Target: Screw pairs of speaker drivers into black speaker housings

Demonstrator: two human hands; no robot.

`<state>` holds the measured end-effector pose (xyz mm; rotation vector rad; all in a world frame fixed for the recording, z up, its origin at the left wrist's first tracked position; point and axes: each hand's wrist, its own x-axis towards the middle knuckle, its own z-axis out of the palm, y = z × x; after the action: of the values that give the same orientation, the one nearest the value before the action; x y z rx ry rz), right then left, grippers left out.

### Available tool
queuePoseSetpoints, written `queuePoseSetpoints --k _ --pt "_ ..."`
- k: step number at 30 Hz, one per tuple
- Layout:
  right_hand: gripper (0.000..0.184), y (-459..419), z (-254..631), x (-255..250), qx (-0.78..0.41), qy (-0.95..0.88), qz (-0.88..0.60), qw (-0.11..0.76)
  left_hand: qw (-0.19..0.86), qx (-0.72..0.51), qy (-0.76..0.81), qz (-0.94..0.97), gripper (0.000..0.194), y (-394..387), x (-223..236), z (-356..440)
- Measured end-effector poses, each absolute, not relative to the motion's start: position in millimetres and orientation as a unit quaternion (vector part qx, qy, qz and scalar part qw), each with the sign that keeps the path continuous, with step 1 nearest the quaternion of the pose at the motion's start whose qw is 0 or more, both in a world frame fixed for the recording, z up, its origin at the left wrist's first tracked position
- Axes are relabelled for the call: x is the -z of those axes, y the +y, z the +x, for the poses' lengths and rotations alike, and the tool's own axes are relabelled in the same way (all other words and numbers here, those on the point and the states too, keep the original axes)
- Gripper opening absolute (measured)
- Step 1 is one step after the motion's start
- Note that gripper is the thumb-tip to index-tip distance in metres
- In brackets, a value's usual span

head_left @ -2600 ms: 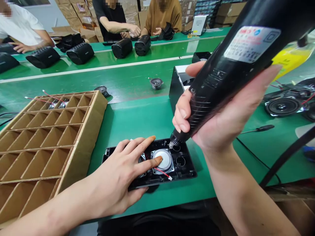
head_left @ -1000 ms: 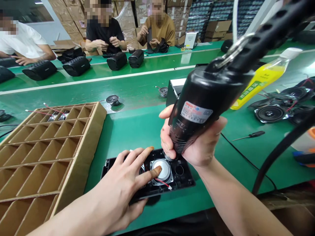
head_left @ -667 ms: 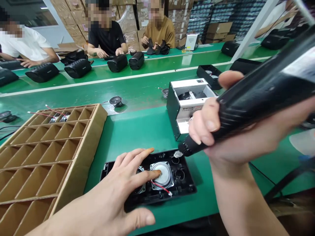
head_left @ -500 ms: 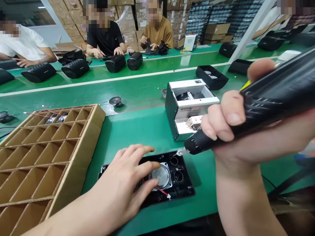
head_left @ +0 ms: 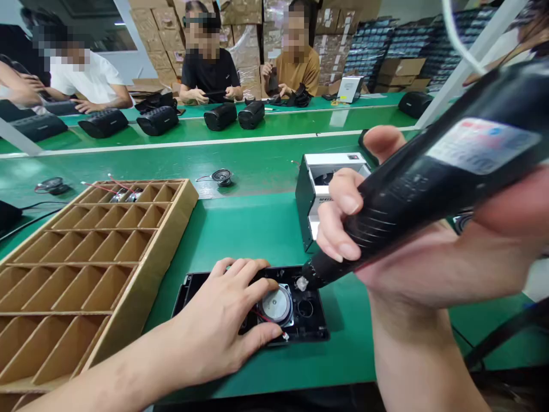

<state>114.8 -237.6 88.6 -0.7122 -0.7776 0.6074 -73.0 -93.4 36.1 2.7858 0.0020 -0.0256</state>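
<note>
On the green bench lies a black plastic speaker housing (head_left: 319,330), open side up. Set in it is a round speaker driver (head_left: 275,304) with a silver back and red and black leads ending in a white plug. My left hand (head_left: 234,309) spans the housing and grips it, fingertips at its far edge, index finger and thumb beside the driver. My right hand (head_left: 412,252) is wrapped round a black electric screwdriver (head_left: 398,189). The tool slants down to the left; its clear tip is at the driver's upper right corner, where the bit's contact is hidden.
A divided cardboard box (head_left: 171,246) stands on the left, with two drivers in its far cells. A white and black machine (head_left: 305,212) sits behind the screwdriver. Another loose driver (head_left: 222,177) lies farther back. Across the line, co-workers sit behind several black speakers (head_left: 158,119).
The screwdriver has come down and left, its tip now at the driver's corner. My left hand has settled onto the housing, thumb nearer the front edge. The view has shifted slightly.
</note>
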Motion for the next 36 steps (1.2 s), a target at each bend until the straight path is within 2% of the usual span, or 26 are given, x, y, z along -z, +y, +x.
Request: queuePoseSetpoints --k 2,5,8,11,14,20,25,27,33,36 --pt "0.026 -241 116 -94 -0.291 -0.36 -0.342 0.818 0.176 -0.004 -0.017 0.984 0.036 -92 -33 -74" --pt "0.021 -244 116 -106 -0.294 -0.286 -0.37 0.833 0.159 -0.005 -0.034 0.987 0.051 -90 -29 -76" --pt "0.022 -240 115 -111 -0.27 -0.281 -0.369 0.844 0.132 -0.005 -0.042 0.99 0.067 -88 -25 -80" --pt "0.028 -227 113 -106 -0.213 -0.314 -0.368 0.849 0.118 0.001 -0.052 0.992 0.071 -87 -22 -81" --pt "0.033 -213 110 -94 -0.189 -0.337 -0.385 0.838 0.121 0.004 -0.058 0.991 0.07 -87 -21 -80" --pt "0.041 -196 108 -69 -0.233 -0.386 -0.383 0.806 0.126 -0.019 -0.052 0.99 0.061 -88 -17 -81" --pt "0.054 -187 104 -59 -0.201 -0.4 -0.367 0.815 0.114 -0.03 -0.056 0.991 0.06 -88 -16 -80" --pt "0.053 -185 104 -57 -0.203 -0.404 -0.349 0.821 0.114 -0.032 -0.062 0.991 0.06 -87 -15 -80" --pt "0.033 -182 115 -45 -0.231 -0.448 -0.295 0.812 0.118 -0.029 -0.061 0.991 0.06 -87 -16 -79" --pt "0.039 -180 118 -43 -0.231 -0.454 -0.303 0.805 0.121 -0.029 -0.06 0.99 0.059 -87 -16 -78"
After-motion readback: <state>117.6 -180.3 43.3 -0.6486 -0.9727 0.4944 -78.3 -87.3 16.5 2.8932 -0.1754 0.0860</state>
